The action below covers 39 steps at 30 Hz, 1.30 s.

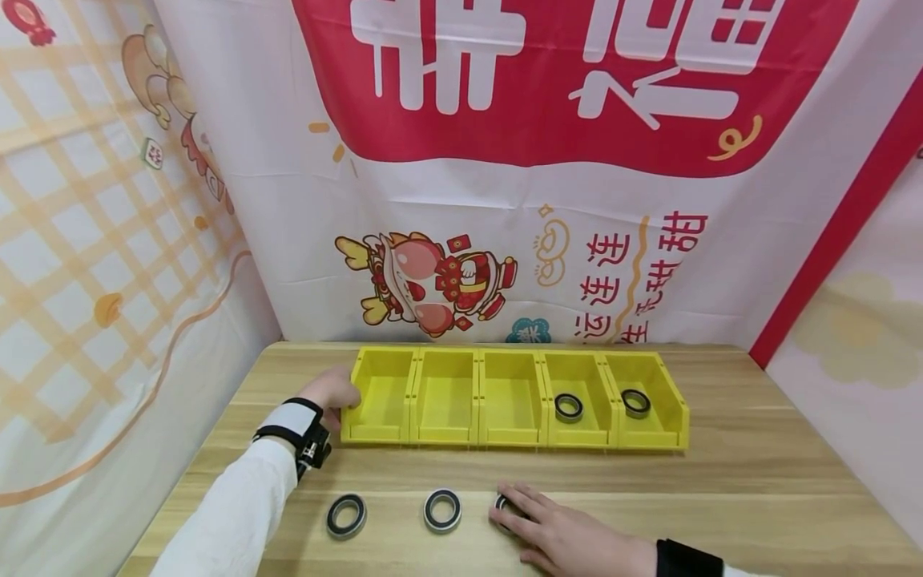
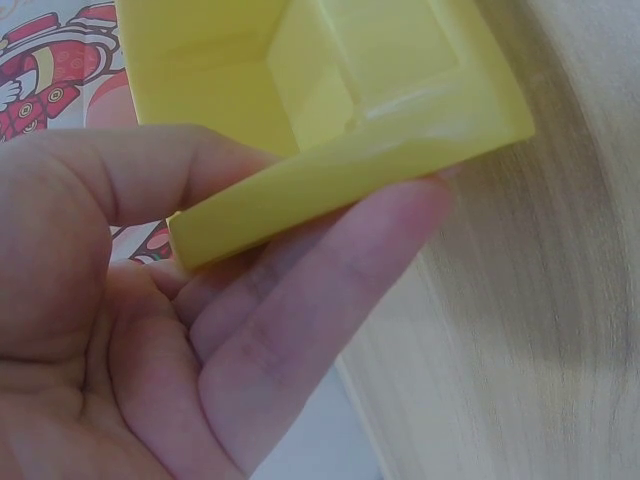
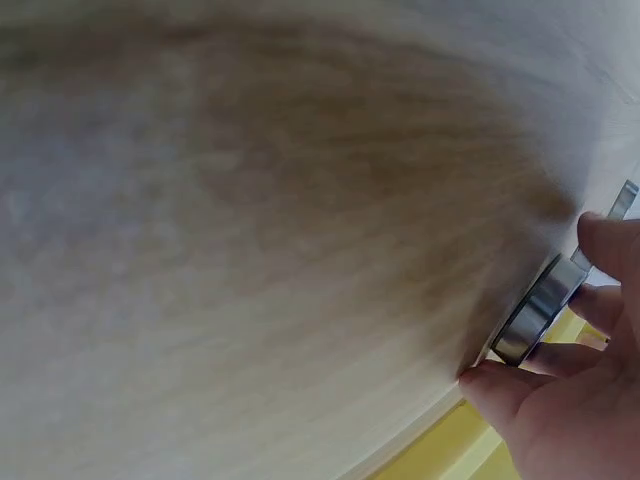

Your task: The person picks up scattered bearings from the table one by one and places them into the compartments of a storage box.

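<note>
My left hand [image 1: 333, 393] grips the left side wall of a row of joined yellow bins [image 1: 441, 437]. In the left wrist view the thumb lies on the inner face of the yellow wall [image 2: 290, 205], with the fingers [image 2: 300, 300] along its outside. On the table, my right hand [image 1: 558, 529] is over a ball bearing [image 3: 540, 310], a black-faced steel ring partly hidden under the fingers. The right wrist view shows thumb and fingers placed around that ring. Two more bearings lie flat to its left, one in the middle [image 1: 442, 510] and one farther left [image 1: 346, 516].
One bearing [image 1: 568, 408] sits in the fourth bin from the left and another [image 1: 636, 403] in the rightmost bin. The bins stand on a wood-grain table [image 1: 764, 473], near its back edge. Behind hangs a printed cloth [image 1: 303, 240], with more cloth at both sides.
</note>
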Available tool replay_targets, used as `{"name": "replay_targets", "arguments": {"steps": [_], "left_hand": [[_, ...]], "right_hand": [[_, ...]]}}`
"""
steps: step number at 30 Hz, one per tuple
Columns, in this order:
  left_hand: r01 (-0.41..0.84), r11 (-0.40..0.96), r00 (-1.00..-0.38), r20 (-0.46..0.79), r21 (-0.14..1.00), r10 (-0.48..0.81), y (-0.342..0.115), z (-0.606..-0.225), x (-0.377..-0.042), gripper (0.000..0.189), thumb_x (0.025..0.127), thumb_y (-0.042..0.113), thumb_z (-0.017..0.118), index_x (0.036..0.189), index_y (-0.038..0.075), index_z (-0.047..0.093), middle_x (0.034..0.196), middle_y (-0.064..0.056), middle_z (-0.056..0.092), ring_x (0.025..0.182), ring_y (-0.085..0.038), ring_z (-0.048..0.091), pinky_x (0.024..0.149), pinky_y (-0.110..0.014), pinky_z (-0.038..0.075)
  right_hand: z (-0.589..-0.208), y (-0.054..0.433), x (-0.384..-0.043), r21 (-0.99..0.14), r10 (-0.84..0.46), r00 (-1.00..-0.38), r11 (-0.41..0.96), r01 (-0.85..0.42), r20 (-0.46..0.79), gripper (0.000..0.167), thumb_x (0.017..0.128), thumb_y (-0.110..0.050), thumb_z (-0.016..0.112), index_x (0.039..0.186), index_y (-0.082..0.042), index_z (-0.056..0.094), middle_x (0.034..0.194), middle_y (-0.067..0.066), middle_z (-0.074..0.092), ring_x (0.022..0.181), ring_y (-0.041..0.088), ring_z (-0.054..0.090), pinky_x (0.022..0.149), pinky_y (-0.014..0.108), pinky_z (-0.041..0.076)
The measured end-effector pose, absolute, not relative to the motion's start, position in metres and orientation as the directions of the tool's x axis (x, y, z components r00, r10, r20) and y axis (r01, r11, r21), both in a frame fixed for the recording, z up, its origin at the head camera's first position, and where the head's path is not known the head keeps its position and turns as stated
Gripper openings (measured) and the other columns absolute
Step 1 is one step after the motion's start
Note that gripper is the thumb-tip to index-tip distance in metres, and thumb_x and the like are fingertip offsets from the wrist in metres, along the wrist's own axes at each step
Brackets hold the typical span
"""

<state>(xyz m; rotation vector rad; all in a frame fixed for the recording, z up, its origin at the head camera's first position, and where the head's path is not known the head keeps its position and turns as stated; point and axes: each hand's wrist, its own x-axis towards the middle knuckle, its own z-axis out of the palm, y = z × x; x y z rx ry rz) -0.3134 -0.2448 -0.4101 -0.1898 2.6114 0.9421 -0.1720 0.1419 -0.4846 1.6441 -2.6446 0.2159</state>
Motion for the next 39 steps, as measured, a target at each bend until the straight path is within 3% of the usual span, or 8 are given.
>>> {"name": "replay_targets", "arguments": {"steps": [7,14,21,27,29,34,39], "left_hand": [[-0.257,0.767,-0.923,-0.385,0.588,-0.014,-0.246,-0.411,-0.316,0.032,0.078,-0.003,0.050,0.110,-0.007,0.050,0.087,-0.021,0.060,0.063,-0.029,0.062,0.052,-0.037,0.057],[-0.260,0.763,-0.922,-0.387,0.592,-0.014,-0.247,-0.412,-0.315,0.031,0.078,-0.003,0.050,0.109,-0.007,0.050,0.085,-0.020,0.061,0.062,-0.028,0.062,0.053,-0.038,0.058],[-0.260,0.765,-0.923,-0.385,0.590,-0.017,-0.247,-0.414,-0.317,0.030,0.079,-0.003,0.050,0.109,-0.007,0.050,0.085,-0.020,0.060,0.061,-0.027,0.061,0.053,-0.038,0.058],[-0.266,0.770,-0.922,-0.386,0.580,-0.028,-0.247,-0.414,-0.317,0.027,0.079,-0.002,0.050,0.106,-0.006,0.049,0.082,-0.018,0.058,0.057,-0.025,0.060,0.052,-0.037,0.057],[-0.265,0.771,-0.922,-0.387,0.579,-0.026,-0.247,-0.414,-0.317,0.026,0.079,-0.002,0.050,0.105,-0.006,0.049,0.082,-0.019,0.058,0.057,-0.025,0.060,0.051,-0.037,0.057],[-0.267,0.780,-0.918,-0.396,0.566,-0.028,-0.246,-0.414,-0.318,0.023,0.080,-0.001,0.050,0.103,-0.006,0.049,0.082,-0.018,0.058,0.056,-0.025,0.060,0.049,-0.033,0.056],[-0.258,0.785,-0.919,-0.394,0.564,-0.019,-0.247,-0.413,-0.318,0.022,0.081,-0.001,0.050,0.102,-0.006,0.049,0.080,-0.018,0.058,0.056,-0.025,0.060,0.048,-0.033,0.056]], "right_hand": [[-0.478,0.132,-0.173,-0.138,-0.871,-0.463,0.445,-0.885,0.163,0.045,0.093,-0.019,0.060,0.137,-0.013,0.051,0.138,0.020,0.048,0.122,0.032,0.051,0.087,0.034,0.054],[-0.471,0.122,-0.177,-0.103,-0.860,-0.472,0.460,-0.882,0.194,0.037,0.087,-0.023,0.068,0.122,-0.013,0.063,0.123,0.018,0.060,0.110,0.026,0.060,0.081,0.029,0.055],[-0.471,0.115,-0.181,-0.096,-0.851,-0.469,0.460,-0.883,0.236,0.028,0.082,-0.016,0.073,0.109,-0.012,0.067,0.107,0.008,0.062,0.098,0.016,0.062,0.077,0.026,0.054],[-0.472,0.115,-0.183,-0.045,-0.856,-0.430,0.437,-0.899,0.287,0.027,0.078,-0.015,0.075,0.104,-0.012,0.068,0.099,0.003,0.061,0.091,0.012,0.060,0.073,0.023,0.053],[-0.472,0.115,-0.184,-0.084,-0.852,-0.432,0.427,-0.900,0.295,0.025,0.078,-0.013,0.074,0.102,-0.012,0.068,0.096,0.001,0.061,0.087,0.009,0.059,0.071,0.020,0.052],[-0.452,0.118,-0.190,-0.332,-0.839,-0.516,0.442,-0.833,0.176,0.025,0.081,-0.010,0.071,0.106,-0.008,0.067,0.095,-0.003,0.063,0.085,0.001,0.057,0.070,0.011,0.049],[-0.406,0.117,-0.204,-0.303,-0.850,-0.509,0.454,-0.838,0.135,0.028,0.079,-0.009,0.074,0.106,-0.005,0.068,0.098,0.003,0.068,0.090,0.008,0.063,0.077,0.012,0.050]]}}
